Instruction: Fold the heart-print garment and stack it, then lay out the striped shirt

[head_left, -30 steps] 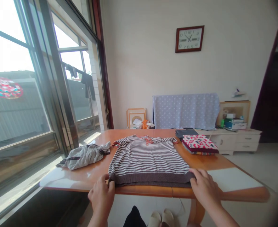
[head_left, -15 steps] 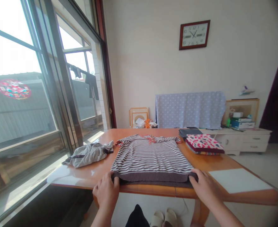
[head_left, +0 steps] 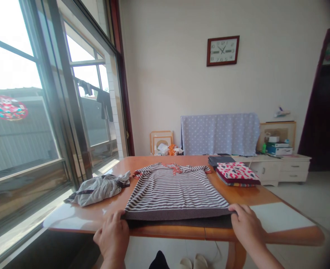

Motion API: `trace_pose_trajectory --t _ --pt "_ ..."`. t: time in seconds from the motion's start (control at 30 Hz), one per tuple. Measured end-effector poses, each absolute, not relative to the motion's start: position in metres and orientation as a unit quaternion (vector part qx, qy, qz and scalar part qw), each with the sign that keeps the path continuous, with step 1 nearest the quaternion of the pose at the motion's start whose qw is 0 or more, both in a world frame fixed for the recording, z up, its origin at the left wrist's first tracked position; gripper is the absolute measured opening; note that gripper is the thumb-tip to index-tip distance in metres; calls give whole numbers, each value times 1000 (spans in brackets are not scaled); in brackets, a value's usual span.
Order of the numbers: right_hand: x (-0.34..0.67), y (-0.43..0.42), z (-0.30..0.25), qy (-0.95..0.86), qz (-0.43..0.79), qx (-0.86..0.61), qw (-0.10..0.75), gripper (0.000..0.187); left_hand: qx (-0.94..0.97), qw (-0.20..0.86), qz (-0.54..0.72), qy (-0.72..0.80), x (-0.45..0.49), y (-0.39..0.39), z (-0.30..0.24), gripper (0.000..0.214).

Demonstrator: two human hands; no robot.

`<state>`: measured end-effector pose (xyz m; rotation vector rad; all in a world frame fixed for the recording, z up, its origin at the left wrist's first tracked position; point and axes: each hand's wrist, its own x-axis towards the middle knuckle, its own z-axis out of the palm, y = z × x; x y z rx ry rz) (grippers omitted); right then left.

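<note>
Brown sweater hem (head_left: 178, 215) under the fingers (head_left: 119, 221)

hour nos. 1-12 on wall clock (head_left: 222, 50) dial

left hand (head_left: 113, 237): bare, forearm bare | right hand (head_left: 246, 228): bare, forearm bare | clothing: dark garment (head_left: 159, 261) | feet: pale slippers (head_left: 200, 261)

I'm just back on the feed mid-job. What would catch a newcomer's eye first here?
A brown-and-white striped top lies spread flat in the middle of the wooden table, with the left hand and right hand each gripping a near corner of its hem. A crumpled grey garment lies to its left by the window. A folded stack with a red-and-white patterned piece on top sits at the far right.
</note>
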<state>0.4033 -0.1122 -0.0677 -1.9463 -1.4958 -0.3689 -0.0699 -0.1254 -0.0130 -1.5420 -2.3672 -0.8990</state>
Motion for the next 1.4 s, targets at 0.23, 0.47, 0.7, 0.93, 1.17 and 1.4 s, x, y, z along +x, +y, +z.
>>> trace_pose_trajectory --t 0.23,0.47,0.7,0.93,1.17,1.4 --pt "405 -121 -70 -585 -144 -738 304 27 -498 115 -270 -816 -68 -132 -19 26" --pt "390 -128 -72 -608 -151 -728 280 41 -577 142 -246 -766 -39 -134 -19 34" --pt "356 -123 -55 -681 -139 -661 283 46 -726 96 -247 -635 13 -127 -18 41" --pt "349 -119 -44 -693 -107 -650 293 36 -767 62 -259 -584 33 -117 -3 29" --pt "364 -128 -44 -727 -54 -624 282 32 -765 65 -270 -581 22 -128 -6 23" --pt "364 -131 -43 -722 -37 -634 276 32 -764 66 -280 -577 24 -130 -11 21"
